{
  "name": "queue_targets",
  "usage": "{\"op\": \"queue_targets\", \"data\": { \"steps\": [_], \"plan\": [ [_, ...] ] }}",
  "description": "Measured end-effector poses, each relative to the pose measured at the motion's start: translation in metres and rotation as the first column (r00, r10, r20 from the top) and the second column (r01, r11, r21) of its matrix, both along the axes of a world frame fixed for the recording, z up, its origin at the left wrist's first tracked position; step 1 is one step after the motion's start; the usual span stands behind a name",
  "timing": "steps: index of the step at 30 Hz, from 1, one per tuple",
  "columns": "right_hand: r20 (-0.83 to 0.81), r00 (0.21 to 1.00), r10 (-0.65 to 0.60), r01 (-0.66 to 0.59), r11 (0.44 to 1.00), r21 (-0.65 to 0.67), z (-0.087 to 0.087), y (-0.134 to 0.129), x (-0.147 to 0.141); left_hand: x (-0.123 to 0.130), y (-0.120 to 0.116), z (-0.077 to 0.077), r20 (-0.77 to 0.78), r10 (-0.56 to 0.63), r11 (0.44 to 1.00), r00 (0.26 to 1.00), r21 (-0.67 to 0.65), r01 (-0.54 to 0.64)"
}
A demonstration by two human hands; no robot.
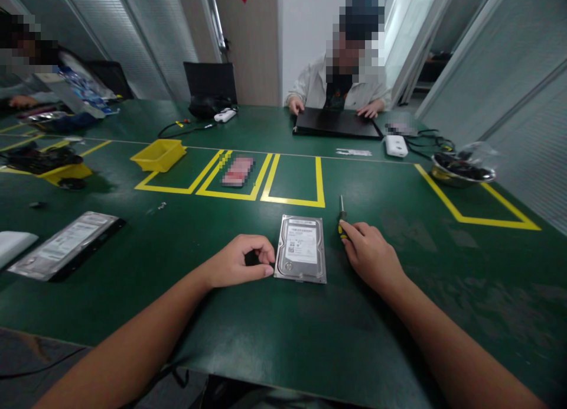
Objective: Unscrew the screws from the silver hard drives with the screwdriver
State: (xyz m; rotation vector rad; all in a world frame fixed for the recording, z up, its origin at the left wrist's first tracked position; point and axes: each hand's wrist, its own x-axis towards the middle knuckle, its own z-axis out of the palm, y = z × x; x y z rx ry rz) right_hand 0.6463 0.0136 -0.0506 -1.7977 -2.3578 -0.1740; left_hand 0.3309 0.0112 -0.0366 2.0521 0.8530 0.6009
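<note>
A silver hard drive (300,249) with a white label lies flat on the green table (266,332), in front of me. My left hand (243,260) rests at its left edge, fingers curled with a gap between thumb and fingers, the tips touching or nearly touching the drive. To the right of the drive, my right hand (370,249) has its fingers round the yellow and black handle of a screwdriver (342,211), whose metal shaft points away from me. Farther left lies another silver drive (71,240) on something black.
Beyond are yellow tape outlines, a yellow bin (159,155), a pink blurred item (238,171) and a metal bowl (463,169) of dark parts. A person (339,90) sits opposite at a black laptop (339,123); another person is at the far left.
</note>
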Motion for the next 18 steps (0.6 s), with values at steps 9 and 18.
{"op": "queue_targets", "data": {
  "steps": [9, 18],
  "plan": [
    [-0.043, 0.993, 0.114, -0.110, 0.991, 0.071, 0.002, -0.015, -0.006, -0.056, 0.015, 0.027, -0.431, 0.548, 0.821, 0.717, 0.445, -0.359],
    [-0.017, 0.990, 0.140, -0.139, 0.989, 0.049, 0.002, -0.015, -0.010, -0.189, 0.047, 0.027, -0.659, 0.739, 0.608, 0.141, 0.562, -0.560]
  ]
}}
